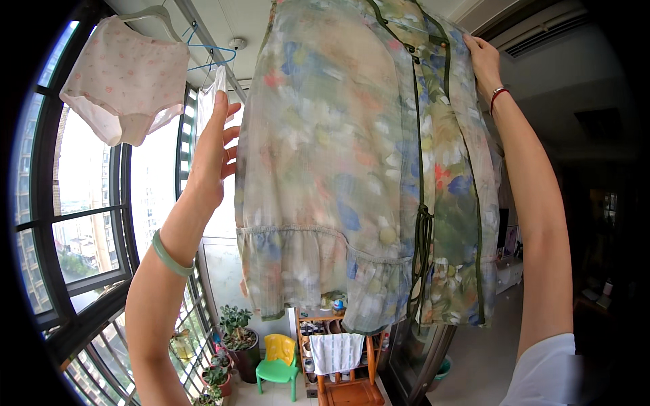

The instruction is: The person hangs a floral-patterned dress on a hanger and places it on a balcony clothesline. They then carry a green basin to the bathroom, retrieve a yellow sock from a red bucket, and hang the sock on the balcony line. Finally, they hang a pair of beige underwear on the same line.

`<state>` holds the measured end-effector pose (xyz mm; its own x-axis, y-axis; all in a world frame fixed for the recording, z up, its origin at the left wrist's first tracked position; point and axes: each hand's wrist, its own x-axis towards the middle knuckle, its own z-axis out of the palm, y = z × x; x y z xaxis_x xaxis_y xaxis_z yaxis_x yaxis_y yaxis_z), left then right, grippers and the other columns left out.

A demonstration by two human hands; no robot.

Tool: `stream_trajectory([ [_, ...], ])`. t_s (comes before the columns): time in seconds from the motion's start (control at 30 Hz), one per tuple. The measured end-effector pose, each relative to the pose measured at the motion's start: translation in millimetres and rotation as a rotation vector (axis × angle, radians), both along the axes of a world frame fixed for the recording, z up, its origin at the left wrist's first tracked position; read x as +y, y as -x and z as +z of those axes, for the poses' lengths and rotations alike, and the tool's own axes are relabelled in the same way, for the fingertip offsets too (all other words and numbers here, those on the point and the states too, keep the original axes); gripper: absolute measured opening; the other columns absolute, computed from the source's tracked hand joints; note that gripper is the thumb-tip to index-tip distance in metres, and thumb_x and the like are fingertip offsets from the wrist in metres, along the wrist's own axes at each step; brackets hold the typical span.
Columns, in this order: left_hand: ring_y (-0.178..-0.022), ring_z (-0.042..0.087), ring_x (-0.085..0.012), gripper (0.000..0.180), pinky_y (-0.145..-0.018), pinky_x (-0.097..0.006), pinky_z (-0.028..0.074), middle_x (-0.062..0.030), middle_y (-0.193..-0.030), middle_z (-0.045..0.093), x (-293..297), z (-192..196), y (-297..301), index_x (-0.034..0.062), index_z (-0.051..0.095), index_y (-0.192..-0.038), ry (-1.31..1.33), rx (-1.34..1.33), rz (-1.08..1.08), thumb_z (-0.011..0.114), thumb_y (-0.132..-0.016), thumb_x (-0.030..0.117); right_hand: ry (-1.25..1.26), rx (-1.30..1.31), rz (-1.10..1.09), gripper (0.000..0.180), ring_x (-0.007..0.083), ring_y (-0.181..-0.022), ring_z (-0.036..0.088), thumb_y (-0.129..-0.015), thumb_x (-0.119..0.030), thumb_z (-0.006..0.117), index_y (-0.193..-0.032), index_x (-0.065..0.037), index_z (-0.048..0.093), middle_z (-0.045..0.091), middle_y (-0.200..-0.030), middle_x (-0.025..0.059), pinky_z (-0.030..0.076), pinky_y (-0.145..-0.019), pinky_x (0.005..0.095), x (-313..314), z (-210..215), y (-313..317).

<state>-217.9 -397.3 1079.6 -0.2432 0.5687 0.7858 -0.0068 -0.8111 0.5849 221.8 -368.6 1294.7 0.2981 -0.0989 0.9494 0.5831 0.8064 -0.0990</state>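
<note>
A sheer floral blouse (318, 149) in green, blue and cream hangs in front of me, with dark green piping, dangling dark cords and a ruffled hem. Its top lies beyond the upper edge of the view. My right hand (483, 59) is raised at the blouse's upper right edge, its fingers closed on the cloth. At the left edge of the blouse, my left hand (222, 139) is up with fingers apart and holds nothing. The fingertips reach to the cloth's edge; whether they touch it I cannot tell.
Pink patterned underpants (128, 74) on a white hanger and a blue hanger (211, 51) hang at upper left, beside tall windows (88, 203). Below stand a potted plant (237, 331), a green-and-yellow child's chair (277, 365), a shoe rack (315, 331) and a wooden chair (352, 391) with a towel (336, 352).
</note>
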Motion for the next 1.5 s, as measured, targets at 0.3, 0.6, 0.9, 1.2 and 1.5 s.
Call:
stream_trajectory([
  [0.3,-0.077,0.057,-0.0066,0.043,-0.070,-0.021,0.046,-0.0003,-0.088,0.064,18.7,-21.8,-9.0,0.0065,0.065,-0.111,-0.113,-0.066,0.198,0.060,-0.090,0.043,0.227,-0.070,0.612,0.059,0.0247,-0.110,0.056,-0.091,-0.052,0.052,-0.124,-0.003,0.056,0.059,-0.124,0.0099,0.044,-0.096,0.0386,-18.9,-11.4,12.3],
  [0.6,-0.080,0.064,-0.0130,0.059,-0.073,-0.024,0.050,-0.0069,-0.093,0.065,20.9,-67.5,-12.4,0.0054,0.057,-0.121,0.063,0.077,0.198,0.068,-0.082,0.048,0.239,-0.085,0.621,0.061,0.0224,-0.108,0.056,-0.087,-0.047,0.060,-0.126,0.000,0.053,0.057,-0.124,0.0123,0.043,-0.093,0.0332,-45.5,-179.7,17.2],
  [0.9,-0.102,0.061,-0.0186,0.039,-0.091,-0.033,0.049,-0.0075,-0.113,0.062,47.2,-218.4,-7.7,0.0032,0.050,-0.124,0.262,-0.080,-0.386,0.062,-0.091,0.023,0.311,0.304,0.584,0.056,0.0203,-0.117,0.051,-0.086,-0.019,0.063,-0.135,0.001,0.043,0.054,-0.127,0.0109,0.039,-0.099,0.0306,-78.5,-427.0,7.7],
  [1.2,-0.070,0.055,-0.0208,0.046,-0.062,-0.034,0.048,-0.0096,-0.084,0.062,57.5,-299.9,0.0,0.0053,0.049,-0.124,0.115,-0.374,-0.847,0.044,-0.097,0.042,0.094,0.537,0.932,0.021,0.0214,-0.107,0.059,-0.094,-0.008,0.053,-0.113,-0.002,0.058,0.063,-0.114,0.0087,0.045,-0.096,0.0380,-86.4,-497.7,-22.5],
  [1.5,-0.068,0.054,-0.0143,0.040,-0.060,-0.028,0.049,-0.0089,-0.085,0.060,61.7,-319.8,4.3,0.0071,0.054,-0.115,0.074,-0.548,-1.037,0.035,-0.101,0.039,0.174,0.658,1.078,0.035,0.0298,-0.116,0.056,-0.100,-0.023,0.042,-0.128,-0.002,0.050,0.059,-0.123,0.0171,0.046,-0.100,0.0419,-105.1,-561.6,-43.1],
])
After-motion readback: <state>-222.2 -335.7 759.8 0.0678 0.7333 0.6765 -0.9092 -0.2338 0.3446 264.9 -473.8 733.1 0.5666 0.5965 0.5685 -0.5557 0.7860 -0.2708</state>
